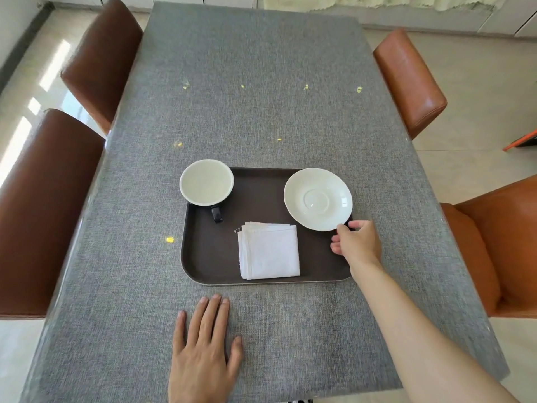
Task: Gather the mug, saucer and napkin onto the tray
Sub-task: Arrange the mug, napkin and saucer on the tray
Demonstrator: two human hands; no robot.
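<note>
A dark brown tray (261,199) lies on the grey table in front of me. A dark mug (207,182) with a white inside stands in the tray's far left corner, its handle pointing toward me. A folded white napkin (268,251) lies in the tray's near middle. A white saucer (318,199) sits over the tray's far right corner. My right hand (356,242) pinches the saucer's near rim between thumb and fingers. My left hand (203,350) lies flat on the tablecloth, just in front of the tray's near edge, fingers spread.
The grey tablecloth (255,112) stretches far beyond the tray, with small yellow marks on it. Two brown chairs (49,205) stand along the left side and two orange ones (409,80) along the right.
</note>
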